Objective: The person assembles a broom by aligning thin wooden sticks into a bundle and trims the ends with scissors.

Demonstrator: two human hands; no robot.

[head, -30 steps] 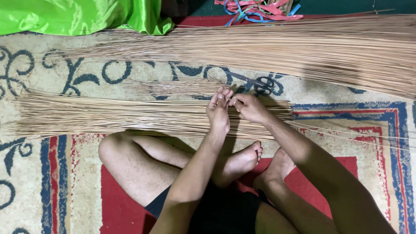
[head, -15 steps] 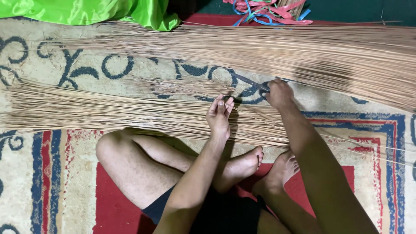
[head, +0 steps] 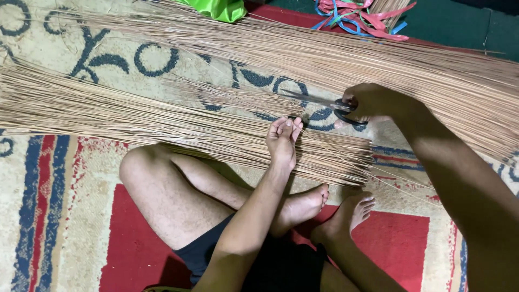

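While the person is sitting cross-legged on the floor, the scene is reading as follows.

Left hand: the left hand (head: 283, 141) is lying palm down on the near bundle of thin tan palm-leaf sticks (head: 162, 121), fingers nearly straight and close together, pressing on the sticks rather than gripping any of them.

Right hand: the right hand (head: 373, 103) is closing around the dark looped handles of a pair of black-handled metal scissors (head: 338, 108), fingers curled through and over the loops.

Scissors: the blades are pointing left, toward the sparse sticks between the two bundles; whether they are parted or shut I cannot tell. The handles are sitting just beside the left fingertips, slightly above and to the right of them.

Near bundle: it is running from the left edge across the rug and ending in a ragged cut edge just right of the left hand, above the person's bare feet (head: 324, 203).

Far bundle: a second, thicker spread of long tan sticks (head: 378, 59) is lying beyond the hands, slanting down to the right edge, passing under the right wrist.

Floor covering: a cream patterned rug with blue scrolls and red panels (head: 59, 216) is carrying everything.

Background: a bright green plastic bag (head: 216, 8) and a tangle of pink and blue plastic strips (head: 362, 16) are lying at the top edge, well apart from both hands.
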